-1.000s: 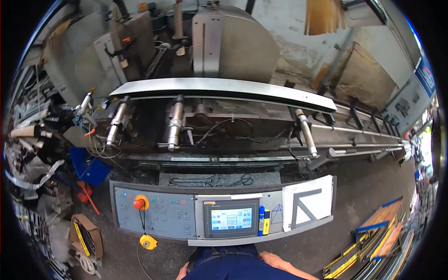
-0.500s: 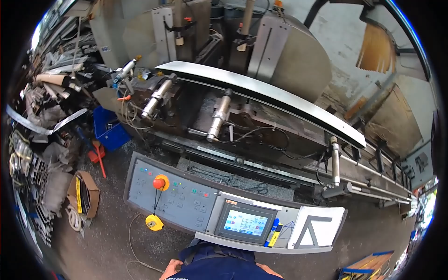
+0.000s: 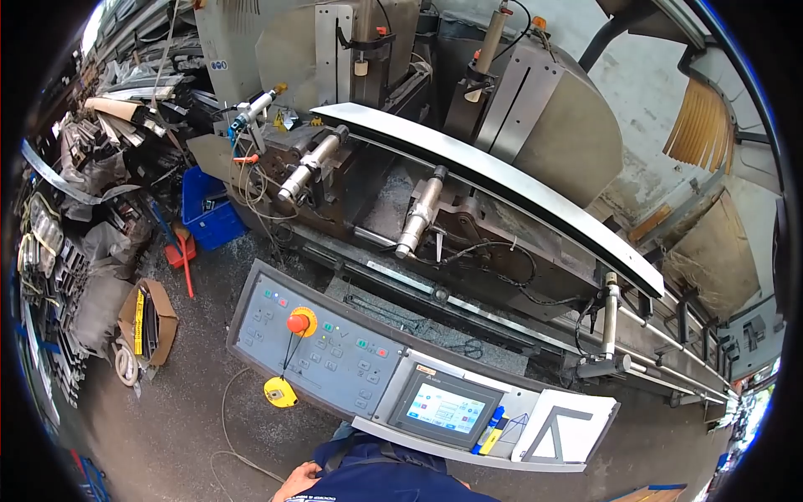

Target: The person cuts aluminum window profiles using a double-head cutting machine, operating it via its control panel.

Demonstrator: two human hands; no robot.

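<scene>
My left hand (image 3: 297, 482) hangs beside my dark blue shirt (image 3: 376, 484) at the lower edge; its fingers are mostly hidden against the body. Of my right hand only a sliver of skin shows on the shirt's other side. Nearest to both is the grey control panel (image 3: 322, 402), with a red emergency stop button (image 3: 298, 323) and a lit touch screen (image 3: 445, 412). A yellow tape measure (image 3: 280, 392) hangs from the button by a black cord. Beside the screen lie a blue marker (image 3: 489, 429) and a yellow one (image 3: 495, 437), then a white sheet (image 3: 548, 418) with a dark angle-shaped piece on it.
Behind the panel, a long white profile (image 3: 502, 176) lies across a machine with several clamp cylinders (image 3: 421, 212). Scrap profiles (image 3: 58, 259) are piled at left, near a blue bin (image 3: 205, 213), a red dustpan (image 3: 180, 251) and a cardboard box (image 3: 159, 322).
The view has shifted, so the machine's upper part sits further right and lower. Less of my right side shows, while my left hand stays beside the shirt.
</scene>
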